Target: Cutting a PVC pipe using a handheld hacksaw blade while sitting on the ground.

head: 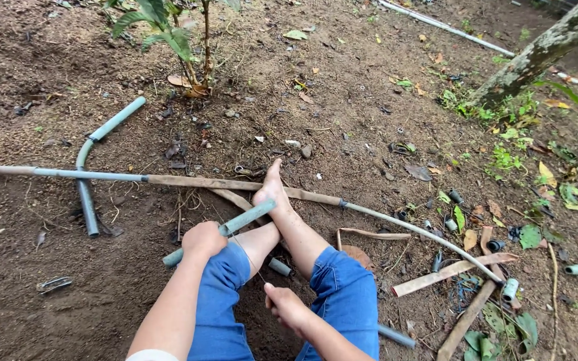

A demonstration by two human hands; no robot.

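Under left hand [203, 239], pipe [247, 217] up-right

A curved grey pipe [87, 175] lies on the bare soil [28, 73] beside a small sapling [203, 47], a leaning mossy tree trunk [543, 50] and scattered dry leaves [547, 172].

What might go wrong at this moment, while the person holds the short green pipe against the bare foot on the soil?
1. The short green pipe is braced only by the left hand and a bare foot; it may roll or slip on the loose soil.
2. The right hand appears to pull a thin string close to the knee; I cannot tell how tight it is, but it could snap or rub skin.
3. Pipe offcuts lie around the legs and could hurt bare feet.
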